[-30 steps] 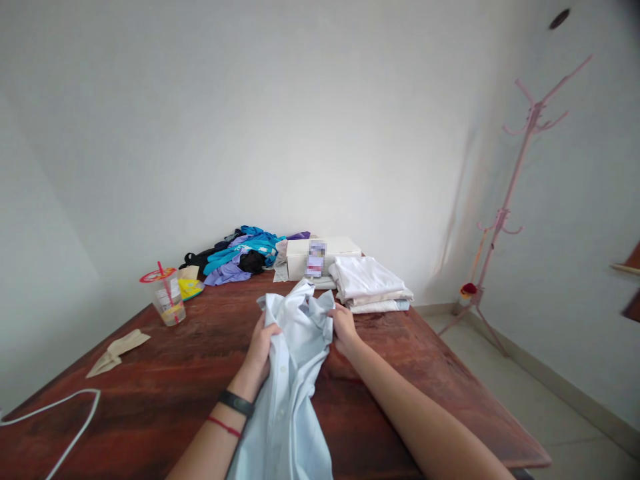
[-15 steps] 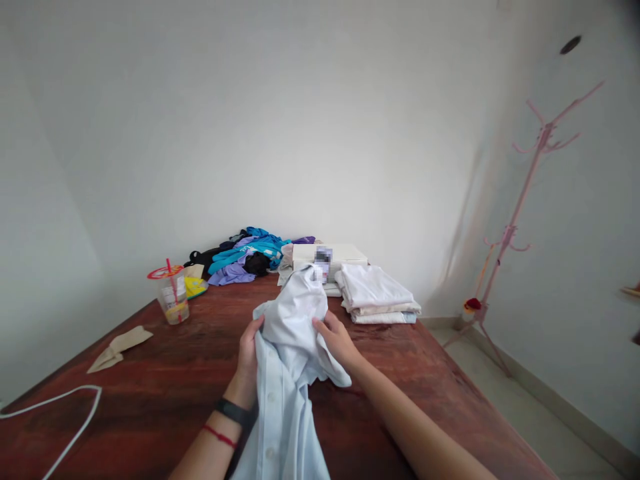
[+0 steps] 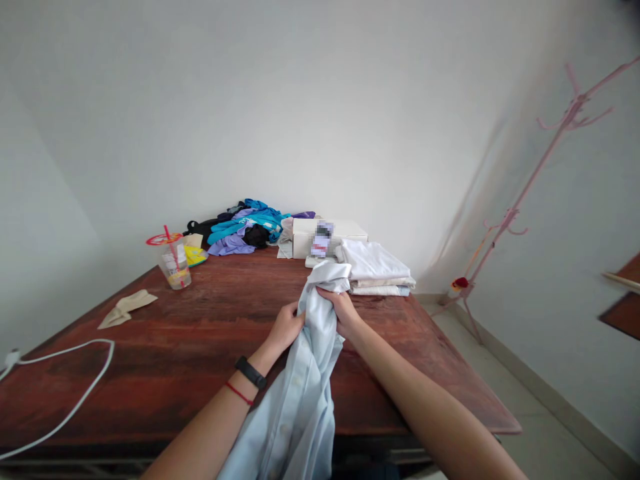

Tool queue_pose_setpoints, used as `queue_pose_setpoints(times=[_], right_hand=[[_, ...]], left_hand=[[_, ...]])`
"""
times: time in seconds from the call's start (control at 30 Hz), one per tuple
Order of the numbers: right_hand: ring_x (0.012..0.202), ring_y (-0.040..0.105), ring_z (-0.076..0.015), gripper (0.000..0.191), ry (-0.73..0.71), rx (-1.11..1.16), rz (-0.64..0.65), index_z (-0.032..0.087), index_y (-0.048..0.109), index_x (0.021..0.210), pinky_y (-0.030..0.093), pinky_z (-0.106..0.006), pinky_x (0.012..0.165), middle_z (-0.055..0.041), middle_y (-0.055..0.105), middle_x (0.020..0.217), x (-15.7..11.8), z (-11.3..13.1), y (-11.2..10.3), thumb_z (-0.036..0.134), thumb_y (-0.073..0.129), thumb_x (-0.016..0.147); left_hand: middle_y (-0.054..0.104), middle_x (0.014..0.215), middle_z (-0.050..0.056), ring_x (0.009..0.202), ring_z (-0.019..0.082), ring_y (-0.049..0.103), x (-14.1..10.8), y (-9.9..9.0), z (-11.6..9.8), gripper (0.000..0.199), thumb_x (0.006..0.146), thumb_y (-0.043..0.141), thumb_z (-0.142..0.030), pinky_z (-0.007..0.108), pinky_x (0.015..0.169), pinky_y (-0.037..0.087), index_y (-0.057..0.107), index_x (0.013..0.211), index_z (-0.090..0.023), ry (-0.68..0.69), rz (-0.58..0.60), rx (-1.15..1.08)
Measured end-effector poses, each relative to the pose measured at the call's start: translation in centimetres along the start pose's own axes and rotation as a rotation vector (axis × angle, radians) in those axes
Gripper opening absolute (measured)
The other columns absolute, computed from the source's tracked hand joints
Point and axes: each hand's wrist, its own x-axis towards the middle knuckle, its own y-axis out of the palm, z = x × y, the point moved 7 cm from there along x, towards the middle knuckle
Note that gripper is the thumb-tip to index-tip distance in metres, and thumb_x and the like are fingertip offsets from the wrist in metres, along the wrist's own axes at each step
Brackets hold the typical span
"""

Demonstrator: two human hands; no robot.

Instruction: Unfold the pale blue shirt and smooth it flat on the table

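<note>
A light blue-white buttoned shirt [image 3: 300,393] hangs bunched between my hands over the table's near part, its lower part running past the near edge. My left hand [image 3: 289,325] grips its left side, fingertips partly hidden in the cloth. On the right, my right hand [image 3: 342,309] holds the upper part near the collar, with the thumb lying over the fabric. The top of the shirt is folded over above both hands.
On the wooden table [image 3: 230,347] are folded white clothes [image 3: 375,261], a white box [image 3: 350,230], a pile of clothes [image 3: 260,223], a plastic cup [image 3: 176,267], brown paper [image 3: 127,309] and a white cable [image 3: 95,381]. A pink coat stand [image 3: 530,183] is at the right.
Both hands have drawn closer together, and the shirt is now narrower and more gathered between them. The view has tilted, so the table's near edge shows.
</note>
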Motion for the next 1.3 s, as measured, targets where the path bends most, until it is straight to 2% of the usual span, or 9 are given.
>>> queue_pose_setpoints(times=[0.13,0.23,0.37,0.63,0.77,0.93,1.07,1.17,1.3], right_hand=[[0.085,0.069,-0.0253,0.040,-0.052,-0.107,-0.035,0.020,0.068,0.098,0.055,-0.036,0.078,-0.0030,0.075,0.089,0.2,0.3,-0.8,0.027,0.082,0.061],[0.091,0.068,-0.0247,0.036,-0.047,-0.339,0.160,0.019,0.070,0.102,0.054,-0.036,0.084,-0.0041,0.074,0.097,-0.4,-0.4,0.4,0.030,0.078,0.069],[0.106,0.065,-0.0256,0.035,-0.133,-0.519,0.385,0.019,0.070,0.108,0.051,-0.038,0.096,-0.0051,0.072,0.110,-1.5,-1.1,1.9,0.041,0.070,0.080],[0.112,0.064,-0.0251,0.037,-0.106,-0.511,0.573,0.019,0.068,0.117,0.048,-0.039,0.103,-0.0060,0.071,0.117,-2.0,-2.3,2.4,0.046,0.055,0.094],[0.107,0.065,-0.0250,0.045,-0.135,-0.615,0.544,0.018,0.063,0.122,0.049,-0.039,0.098,-0.0065,0.071,0.116,-1.9,-2.3,2.4,0.045,0.064,0.087],[0.091,0.066,-0.0225,0.039,-0.486,-0.923,0.293,0.017,0.068,0.111,0.050,-0.035,0.087,-0.0051,0.073,0.101,-2.5,0.0,2.9,0.049,0.065,0.088],[0.083,0.065,-0.0200,0.044,-0.586,-0.875,0.143,0.018,0.066,0.118,0.052,-0.030,0.075,-0.0065,0.072,0.098,-2.3,1.9,2.2,0.049,0.066,0.087],[0.077,0.064,-0.0184,0.041,-0.546,-0.840,0.062,0.018,0.067,0.106,0.051,-0.028,0.070,-0.0059,0.071,0.089,-1.4,2.7,0.9,0.053,0.067,0.085],[0.057,0.054,-0.0135,0.047,-0.303,-1.039,0.233,0.019,0.059,0.066,0.040,-0.024,0.054,0.0016,0.057,0.058,-0.4,0.6,1.0,0.062,0.062,0.086]], left_hand=[[0.063,0.129,0.014,0.121,0.031,0.058,-0.2,-1.5,-1.6,0.044,0.081,0.071,-0.038,0.044,0.103,0.046,0.060,0.118,-0.018,0.249,-0.236,0.090],[0.055,0.144,0.013,0.134,0.030,0.051,-0.3,-0.4,-2.3,0.057,0.089,0.066,-0.044,0.044,0.112,0.039,0.049,0.138,-0.021,0.241,-0.032,-0.120],[0.064,0.134,0.012,0.129,0.034,0.056,-0.6,0.5,-2.3,0.073,0.075,0.084,-0.044,0.046,0.111,0.041,0.053,0.137,-0.020,0.099,0.120,-0.249],[0.078,0.102,0.010,0.096,0.030,0.072,-0.2,0.1,-1.5,0.054,0.065,0.090,-0.036,0.041,0.091,0.054,0.073,0.111,-0.015,-0.124,0.069,-0.441],[0.078,0.092,0.009,0.084,0.028,0.073,-0.1,-1.1,-0.5,0.040,0.062,0.087,-0.031,0.037,0.079,0.056,0.077,0.097,-0.015,-0.198,-0.110,-0.432],[0.078,0.089,0.007,0.082,0.025,0.072,0.2,-3.2,-0.6,0.033,0.058,0.079,-0.022,0.033,0.073,0.055,0.077,0.090,-0.015,-0.123,-0.328,-0.420],[0.077,0.085,0.006,0.077,0.024,0.071,0.4,-4.7,0.3,0.034,0.055,0.078,-0.021,0.031,0.069,0.054,0.076,0.089,-0.015,-0.146,-0.471,-0.496],[0.075,0.082,0.005,0.072,0.022,0.069,0.6,-5.3,1.2,0.034,0.058,0.076,-0.026,0.031,0.067,0.054,0.074,0.090,-0.015,-0.194,-0.517,-0.527],[0.073,0.079,0.004,0.072,0.022,0.070,0.7,-5.2,1.5,0.035,0.063,0.074,-0.030,0.031,0.069,0.055,0.071,0.094,-0.016,-0.204,-0.502,-0.494]])
